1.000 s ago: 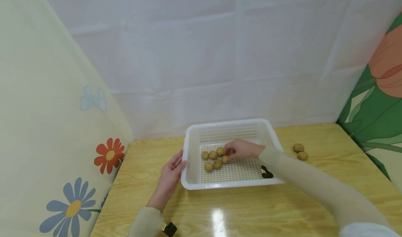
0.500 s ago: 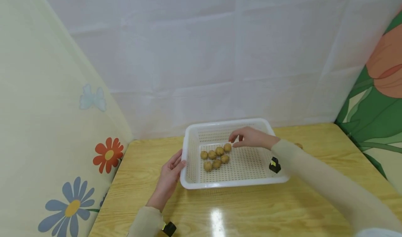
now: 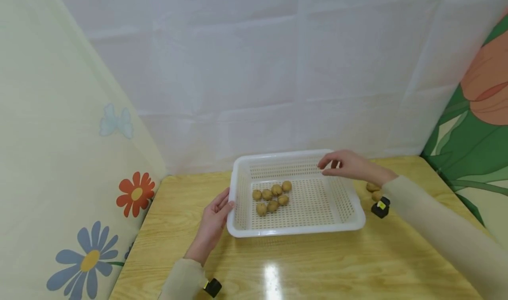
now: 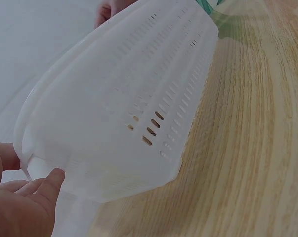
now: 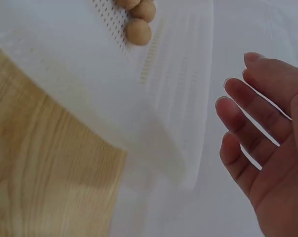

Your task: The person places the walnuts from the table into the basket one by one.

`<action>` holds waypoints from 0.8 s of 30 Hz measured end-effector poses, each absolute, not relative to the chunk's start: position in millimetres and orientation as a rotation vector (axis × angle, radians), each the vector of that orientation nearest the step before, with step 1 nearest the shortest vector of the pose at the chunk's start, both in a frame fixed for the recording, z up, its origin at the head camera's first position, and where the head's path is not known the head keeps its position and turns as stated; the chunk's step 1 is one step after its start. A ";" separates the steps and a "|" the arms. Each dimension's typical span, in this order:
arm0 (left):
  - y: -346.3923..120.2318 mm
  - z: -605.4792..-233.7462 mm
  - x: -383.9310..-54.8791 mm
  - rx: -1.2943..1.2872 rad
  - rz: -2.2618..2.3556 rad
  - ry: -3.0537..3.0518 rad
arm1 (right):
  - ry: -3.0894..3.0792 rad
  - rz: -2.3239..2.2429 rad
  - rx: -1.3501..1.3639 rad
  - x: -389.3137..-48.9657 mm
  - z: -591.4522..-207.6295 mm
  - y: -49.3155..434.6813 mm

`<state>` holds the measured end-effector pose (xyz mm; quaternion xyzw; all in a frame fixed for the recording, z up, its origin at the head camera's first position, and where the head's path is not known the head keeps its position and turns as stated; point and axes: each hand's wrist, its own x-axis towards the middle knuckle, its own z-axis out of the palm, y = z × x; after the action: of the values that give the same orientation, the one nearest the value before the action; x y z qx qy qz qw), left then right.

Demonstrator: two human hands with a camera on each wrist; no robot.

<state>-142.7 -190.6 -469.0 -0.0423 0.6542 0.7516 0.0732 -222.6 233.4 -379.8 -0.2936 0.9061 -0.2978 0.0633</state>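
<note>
My left hand (image 3: pixel 211 223) grips the left rim of a white plastic basket (image 3: pixel 295 232) with slotted walls, thumb over the edge. In the left wrist view, fingers (image 4: pixel 51 185) touch the basket's outer wall. Several round brown walnuts (image 3: pixel 276 189) lie in two rough rows on the left part of the basket floor. Over the basket's far right corner, my right hand (image 3: pixel 349 164) hovers with loosely bent fingers and nothing in them. To the right of the basket, two walnuts (image 3: pixel 373 187) sit on the table, partly hidden by the right wrist.
A wood-grain table (image 3: pixel 234 269) carries everything. White cloth (image 3: pixel 238 70) hangs right behind the basket. Printed floral sheets stand on both sides. Each wrist wears a small black camera (image 3: pixel 380 208).
My right hand has let go of a walnut at the right end of the far row, then risen and moved right to the basket's far right corner. The left hand stays at the rim.
</note>
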 end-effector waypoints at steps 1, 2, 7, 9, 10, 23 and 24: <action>-190.8 -469.4 -142.8 -0.124 2.256 1.963 | 2.745 -0.913 -0.861 -219.6 -380.4 239.4; -190.9 -469.7 -143.0 -0.124 2.254 1.963 | 2.750 -0.927 -0.831 -216.7 -381.4 245.4; -191.0 -469.1 -142.7 -0.115 2.249 1.971 | 2.779 -0.946 -0.697 -202.8 -388.0 274.1; -191.1 -468.7 -142.4 -0.108 2.250 1.971 | 2.785 -0.944 -0.652 -198.1 -391.3 284.8; -191.2 -468.9 -142.5 -0.100 2.253 1.970 | 2.788 -0.941 -0.636 -195.7 -393.2 290.0; -192.7 -471.9 -143.9 -0.093 2.258 1.955 | 2.839 -0.964 -0.529 -169.9 -429.5 343.5; -192.6 -472.2 -144.1 -0.093 2.258 1.955 | 2.850 -0.972 -0.534 -168.5 -433.3 347.1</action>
<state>-144.1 -192.6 -472.2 -0.0311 0.6524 0.7534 0.0764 -168.5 347.1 -433.3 -0.1744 0.9311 -0.3175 0.0416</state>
